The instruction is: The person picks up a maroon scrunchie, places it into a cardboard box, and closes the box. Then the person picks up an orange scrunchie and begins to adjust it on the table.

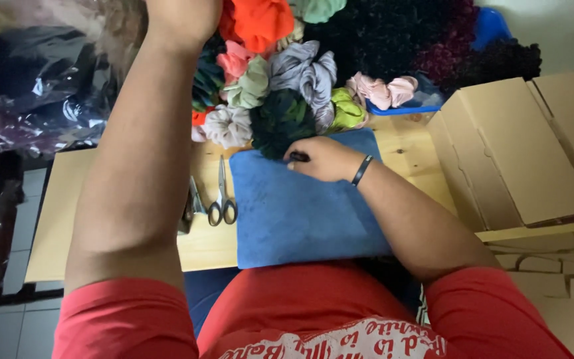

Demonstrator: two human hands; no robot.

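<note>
My right hand rests on a blue towel on the wooden table and is closed around a small black object, right at a dark green scrunchie. A black band circles that wrist. My left hand is raised toward the top edge, at the pile of fabric scrunchies; its fingers are cut off by the frame, so what it holds is hidden. Scissors lie just left of the towel.
A closed cardboard box stands at the right, with flattened cardboard below it. Dark plastic bags fill the left. A second metal tool lies beside the scissors. A blue bin rim shows behind the scrunchies.
</note>
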